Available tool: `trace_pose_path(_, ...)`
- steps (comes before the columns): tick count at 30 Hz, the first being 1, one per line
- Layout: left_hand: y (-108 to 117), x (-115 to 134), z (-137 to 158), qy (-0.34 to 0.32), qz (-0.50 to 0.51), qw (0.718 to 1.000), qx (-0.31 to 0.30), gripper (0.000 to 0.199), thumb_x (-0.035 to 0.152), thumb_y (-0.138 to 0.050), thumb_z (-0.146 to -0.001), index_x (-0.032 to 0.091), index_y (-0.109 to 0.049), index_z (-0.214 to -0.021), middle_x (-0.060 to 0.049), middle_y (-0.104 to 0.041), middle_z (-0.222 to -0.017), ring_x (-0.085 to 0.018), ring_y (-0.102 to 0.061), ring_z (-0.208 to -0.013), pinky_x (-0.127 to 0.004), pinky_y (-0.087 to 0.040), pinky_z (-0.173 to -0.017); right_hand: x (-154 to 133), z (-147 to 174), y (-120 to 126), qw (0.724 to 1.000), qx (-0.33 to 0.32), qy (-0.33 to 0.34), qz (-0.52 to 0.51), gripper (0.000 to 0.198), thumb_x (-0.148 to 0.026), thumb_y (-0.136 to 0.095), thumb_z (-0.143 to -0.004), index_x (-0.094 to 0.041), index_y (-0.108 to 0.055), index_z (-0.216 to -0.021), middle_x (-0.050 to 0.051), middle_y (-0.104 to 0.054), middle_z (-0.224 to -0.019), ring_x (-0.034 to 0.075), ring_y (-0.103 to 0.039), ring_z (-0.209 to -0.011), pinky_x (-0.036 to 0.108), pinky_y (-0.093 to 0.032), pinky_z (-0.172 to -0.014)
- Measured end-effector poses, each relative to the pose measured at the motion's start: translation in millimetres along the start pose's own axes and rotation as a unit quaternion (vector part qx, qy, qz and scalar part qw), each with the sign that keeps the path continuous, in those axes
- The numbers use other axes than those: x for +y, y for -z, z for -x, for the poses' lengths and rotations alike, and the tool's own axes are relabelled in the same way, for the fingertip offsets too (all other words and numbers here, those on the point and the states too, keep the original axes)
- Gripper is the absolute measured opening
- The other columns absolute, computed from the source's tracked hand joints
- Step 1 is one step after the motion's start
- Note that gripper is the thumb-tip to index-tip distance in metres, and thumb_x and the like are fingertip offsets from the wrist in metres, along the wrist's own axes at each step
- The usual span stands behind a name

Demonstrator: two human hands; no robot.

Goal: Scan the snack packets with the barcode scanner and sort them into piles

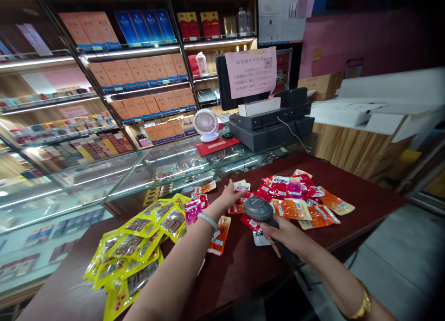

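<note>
My right hand (285, 235) is wrapped round the handle of a dark grey barcode scanner (257, 208), its head over the table's middle. My left hand (232, 195), with a pale bangle at the wrist, reaches forward with fingers stretched out and apart. Its fingertips are at a red-and-white snack packet (242, 186); whether they touch it I cannot tell. A heap of red, pink and orange snack packets (292, 209) lies beyond the scanner. Left of my left forearm, yellow snack packets (139, 242) with clear windows are piled up. An orange packet (219, 237) lies between my arms.
The dark red table (229, 284) abuts a glass display counter (125, 182). On the glass stand a small white fan (206, 124) and a cash drawer (271, 133), with a monitor (222, 84) behind. Boxed goods fill shelves (139, 47) at the back. A cable hangs below the scanner.
</note>
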State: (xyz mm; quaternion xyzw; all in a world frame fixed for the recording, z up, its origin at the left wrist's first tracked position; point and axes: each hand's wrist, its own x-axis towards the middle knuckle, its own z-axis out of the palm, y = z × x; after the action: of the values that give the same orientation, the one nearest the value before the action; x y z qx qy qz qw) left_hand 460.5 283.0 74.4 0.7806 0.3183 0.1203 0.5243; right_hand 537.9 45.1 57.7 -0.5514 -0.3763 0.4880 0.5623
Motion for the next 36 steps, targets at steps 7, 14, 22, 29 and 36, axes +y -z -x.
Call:
trace_pose_path(7,-17.3,-5.9,38.0,0.024,-0.434,0.888,-0.148,0.156,0.072,-0.082,-0.048,0.021,0.010,-0.163,-0.024,0.013,-0.167,-0.044,0.021,-0.151,-0.069,0.002,-0.120,7.1,4.4,-0.8,1.000,-0.004,-0.002,-0.001,0.054,-0.069,-0.070,-0.082,-0.021,-0.055,-0.101,-0.011,-0.050,-0.056,0.007,-0.047,-0.037,0.019,-0.041,-0.038)
trace_pose_path(14,-71.2,5.0,-8.1,-0.016,-0.394,0.911,-0.120,0.113,0.059,-0.067,-0.079,0.021,-0.003,-0.164,-0.024,-0.002,-0.169,-0.042,0.004,-0.156,-0.064,-0.008,-0.123,3.7,12.3,1.1,0.999,0.021,-0.022,-0.020,0.060,-0.073,-0.073,-0.075,-0.021,-0.054,-0.097,-0.011,-0.048,-0.055,0.008,-0.044,-0.037,0.021,-0.041,-0.038)
trace_pose_path(22,-49.5,3.4,-10.0,-0.057,-0.317,0.941,-0.101,0.106,0.041,-0.067,-0.083,0.018,-0.004,-0.164,-0.022,-0.007,-0.169,-0.041,-0.003,-0.157,-0.063,-0.012,-0.123,0.0,21.1,-5.8,0.999,0.006,-0.035,-0.033,0.052,-0.066,-0.077,-0.078,-0.022,-0.050,-0.082,-0.008,-0.052,-0.059,0.007,-0.047,-0.041,0.020,-0.041,-0.040)
trace_pose_path(29,51.7,-14.3,116.0,-0.086,-0.284,0.954,0.049,0.070,0.044,-0.065,-0.088,0.023,-0.045,-0.153,-0.011,-0.043,-0.160,-0.030,-0.034,-0.151,-0.048,-0.027,-0.124,7.1,23.2,-20.0,0.994,-0.078,-0.053,-0.058,0.056,-0.068,-0.076,-0.078,-0.019,-0.055,-0.098,-0.008,-0.053,-0.061,0.007,-0.046,-0.040,0.019,-0.040,-0.038)
trace_pose_path(36,-9.8,-23.8,189.5,-0.113,-0.318,0.928,0.157,0.066,0.041,-0.055,-0.094,0.026,-0.038,-0.157,-0.008,-0.040,-0.162,-0.028,-0.034,-0.152,-0.048,-0.032,-0.124,-3.6,35.2,0.7,0.980,-0.153,-0.057,-0.110,0.055,-0.062,-0.080,-0.077,-0.018,-0.061,-0.104,-0.006,-0.056,-0.066,0.008,-0.050,-0.043,0.019,-0.045,-0.040)
